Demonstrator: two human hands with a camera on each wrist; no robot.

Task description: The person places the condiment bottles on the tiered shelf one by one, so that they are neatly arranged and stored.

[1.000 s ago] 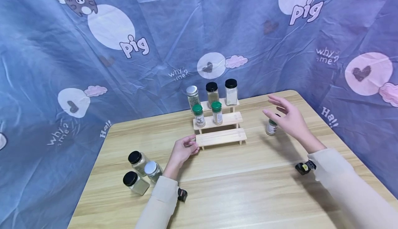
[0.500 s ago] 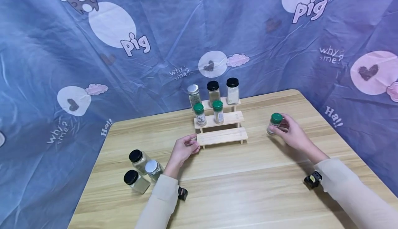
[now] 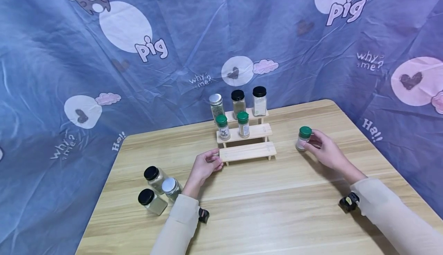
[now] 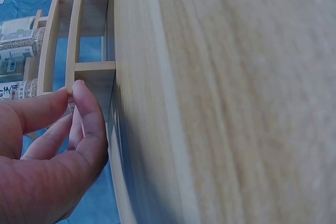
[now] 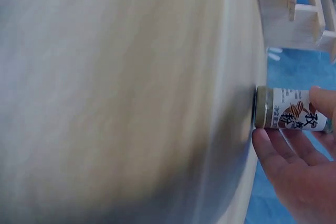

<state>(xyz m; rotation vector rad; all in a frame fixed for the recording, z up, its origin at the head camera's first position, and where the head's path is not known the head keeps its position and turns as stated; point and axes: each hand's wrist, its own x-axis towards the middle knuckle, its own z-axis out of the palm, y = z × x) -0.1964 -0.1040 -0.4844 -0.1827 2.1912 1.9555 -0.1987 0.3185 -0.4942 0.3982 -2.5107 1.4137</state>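
My left hand [image 3: 204, 166] pinches the left end of the lowest step of a wooden tiered rack [image 3: 247, 152] between thumb and fingers; the left wrist view shows the fingertips [image 4: 80, 88] on the step's edge. To the right of the rack, my right hand [image 3: 325, 151] grips a green-capped spice jar [image 3: 304, 133] round its side. That jar is upright, and its labelled body [image 5: 294, 109] shows in the right wrist view, its base at or close to the tabletop. Two green-capped jars [image 3: 243, 127] stand on the middle step. Three taller jars [image 3: 259, 103] stand on the top step.
On the left of the wooden table [image 3: 263, 209], two black-capped jars [image 3: 155, 203] and a silver-capped jar [image 3: 171, 187] stand close together beside my left forearm. A blue printed cloth [image 3: 187, 35] hangs behind the table and along its sides.
My right hand has come down from above the green-capped jar and taken hold of its side. The left hand keeps its hold on the rack. The view has shifted slightly.
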